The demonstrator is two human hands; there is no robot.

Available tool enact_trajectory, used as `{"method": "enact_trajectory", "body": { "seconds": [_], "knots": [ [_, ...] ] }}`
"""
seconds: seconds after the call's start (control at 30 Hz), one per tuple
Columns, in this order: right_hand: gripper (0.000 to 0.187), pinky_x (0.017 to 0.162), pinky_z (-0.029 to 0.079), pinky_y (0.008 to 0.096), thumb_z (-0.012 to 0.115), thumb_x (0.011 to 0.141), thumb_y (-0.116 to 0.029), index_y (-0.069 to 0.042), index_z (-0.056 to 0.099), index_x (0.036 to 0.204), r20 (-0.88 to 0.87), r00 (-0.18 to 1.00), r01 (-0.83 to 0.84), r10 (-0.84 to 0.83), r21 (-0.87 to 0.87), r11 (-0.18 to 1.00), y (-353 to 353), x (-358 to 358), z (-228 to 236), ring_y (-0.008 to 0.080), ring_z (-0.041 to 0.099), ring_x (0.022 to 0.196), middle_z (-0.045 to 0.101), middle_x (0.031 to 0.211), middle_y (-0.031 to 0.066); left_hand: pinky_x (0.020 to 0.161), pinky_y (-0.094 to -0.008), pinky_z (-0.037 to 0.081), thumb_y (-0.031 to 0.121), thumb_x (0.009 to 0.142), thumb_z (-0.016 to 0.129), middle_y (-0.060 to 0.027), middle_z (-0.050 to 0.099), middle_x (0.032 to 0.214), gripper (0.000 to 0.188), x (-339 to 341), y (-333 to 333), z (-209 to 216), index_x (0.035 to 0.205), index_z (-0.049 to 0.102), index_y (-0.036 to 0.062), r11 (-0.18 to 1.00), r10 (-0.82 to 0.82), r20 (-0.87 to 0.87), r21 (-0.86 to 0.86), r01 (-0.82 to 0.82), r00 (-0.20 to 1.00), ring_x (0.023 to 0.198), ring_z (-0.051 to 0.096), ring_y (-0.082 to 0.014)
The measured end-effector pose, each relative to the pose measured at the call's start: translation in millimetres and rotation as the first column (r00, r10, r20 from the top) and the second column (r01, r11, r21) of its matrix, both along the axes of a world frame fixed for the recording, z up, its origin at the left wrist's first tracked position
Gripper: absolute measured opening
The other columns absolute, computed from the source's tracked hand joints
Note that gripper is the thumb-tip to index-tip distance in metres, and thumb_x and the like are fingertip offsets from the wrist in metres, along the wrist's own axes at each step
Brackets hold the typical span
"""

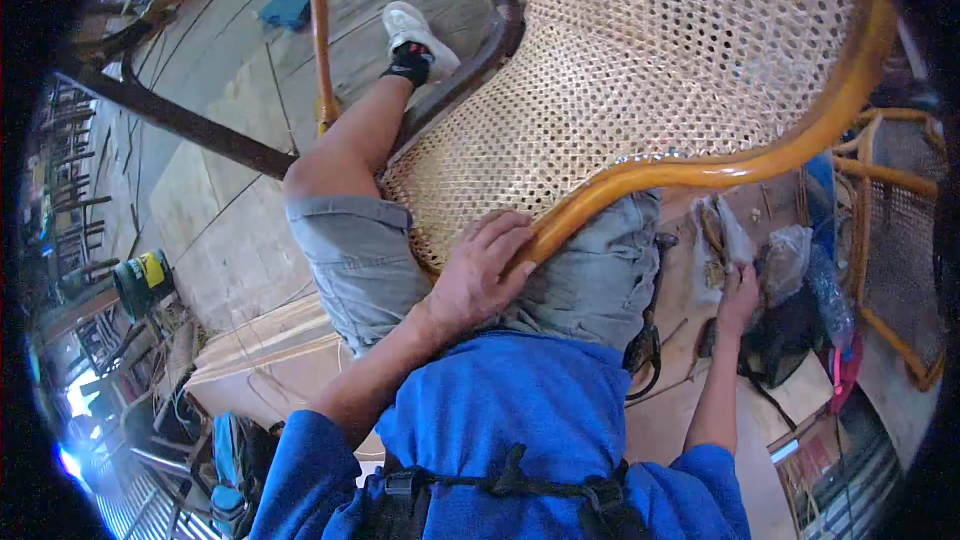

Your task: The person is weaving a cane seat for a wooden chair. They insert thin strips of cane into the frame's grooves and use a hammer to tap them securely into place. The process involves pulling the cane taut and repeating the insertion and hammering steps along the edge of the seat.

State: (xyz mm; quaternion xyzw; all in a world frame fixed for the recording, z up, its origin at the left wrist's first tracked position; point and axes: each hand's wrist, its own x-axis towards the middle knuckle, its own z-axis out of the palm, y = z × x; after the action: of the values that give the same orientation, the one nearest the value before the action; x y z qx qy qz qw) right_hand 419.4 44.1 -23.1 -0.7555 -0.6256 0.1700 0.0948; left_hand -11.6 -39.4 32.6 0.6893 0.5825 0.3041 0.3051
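Toward the left, a dark green round container [143, 282] sits among clutter, well apart from the person. Nearer the middle, a dark bar [200, 128], seemingly part of the rattan chair [640, 90], slants toward the bare knee [322, 168]; the lower leg runs up beside the chair's dark curved edge to a white shoe [412, 32]. Should the chair slide, that frame could knock the shin. Its woven cane seat [560, 120] lies tilted across the thighs — and only the left hand [485, 265] is on it, fingers near one another and gently bent over the cane beside the glossy rail [720, 172]; how firmly it presses cannot be told. A light hold plus a shift of the knees might let the chair tip. Further right, the right hand [738, 295] is at the lower edge of a clear plastic bag [738, 225] with brownish contents; whether it pinches the film is unclear. Tugged one-handed, the bag could spill — or drag the second clear bag [788, 262] near it. At the far right, another rattan chair's frame [885, 177] might snag a careless elbow.
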Motion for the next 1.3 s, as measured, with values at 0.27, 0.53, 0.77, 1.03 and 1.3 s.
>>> {"method": "enact_trajectory", "body": {
  "seconds": [0.27,0.53,0.77,1.03,1.3],
  "knots": [
    [0.017,0.056,0.044,0.0257,0.054,0.082,-0.006,-0.004,0.058,0.098,-0.48,0.788,0.331,-0.385,-0.197,0.923,4.1,-17.4,24.0,0.0132,0.055,0.064,0.06,0.084,0.004,0.089,-0.037,0.044,0.005,0.078,0.058,-0.0165,0.055,0.109,0.025,31.9,25.8,32.1,0.103,0.056,0.0005,0.998,-0.053,0.086,0.043,0.05,0.995,0.103,0.053,-0.0319],
    [0.009,0.051,0.041,0.0208,0.056,0.082,-0.004,-0.005,0.057,0.091,-0.879,0.352,0.384,-0.323,-0.179,0.906,-19.4,-54.2,72.6,0.0074,0.05,0.059,0.056,0.075,-0.0003,0.078,-0.0311,0.046,0.017,0.084,0.057,-0.0094,0.06,0.095,0.024,155.5,70.1,26.3,0.103,0.058,0.0022,0.891,-0.127,0.541,-0.306,0.336,0.831,0.09,0.057,-0.0186],
    [0.009,0.051,0.039,0.0194,0.055,0.084,-0.004,-0.003,0.056,0.093,-0.808,0.516,0.291,-0.284,-0.146,0.945,-20.5,-95.9,94.5,0.0061,0.05,0.058,0.058,0.075,0.0009,0.059,-0.0227,0.042,0.024,0.085,0.056,0.0007,0.058,0.074,0.018,206.3,94.8,4.4,0.085,0.061,0.0065,0.741,0.244,0.803,-0.517,0.429,0.544,0.065,0.051,-0.0078],
    [0.013,0.048,0.042,0.021,0.057,0.083,-0.004,-0.001,0.055,0.096,-0.885,0.313,0.248,-0.345,-0.274,0.929,-19.0,-120.0,97.4,0.0085,0.053,0.056,0.059,0.073,0.0039,0.057,-0.023,0.042,0.022,0.086,0.056,0.0,0.059,0.073,0.018,177.9,90.1,-5.6,0.082,0.06,0.0052,0.67,0.384,0.834,-0.546,0.503,0.396,0.065,0.054,-0.0085],
    [0.016,0.05,0.044,0.022,0.056,0.081,-0.002,-0.001,0.055,0.097,-0.796,0.53,0.135,-0.292,-0.261,0.956,-24.2,-138.9,97.9,0.0089,0.054,0.057,0.06,0.077,0.0047,0.064,-0.0246,0.048,0.02,0.088,0.054,-0.0025,0.06,0.076,0.018,156.9,81.4,-14.3,0.085,0.059,0.0025,0.666,0.309,0.865,-0.493,0.559,0.395,0.068,0.056,-0.0106]
  ]
}}
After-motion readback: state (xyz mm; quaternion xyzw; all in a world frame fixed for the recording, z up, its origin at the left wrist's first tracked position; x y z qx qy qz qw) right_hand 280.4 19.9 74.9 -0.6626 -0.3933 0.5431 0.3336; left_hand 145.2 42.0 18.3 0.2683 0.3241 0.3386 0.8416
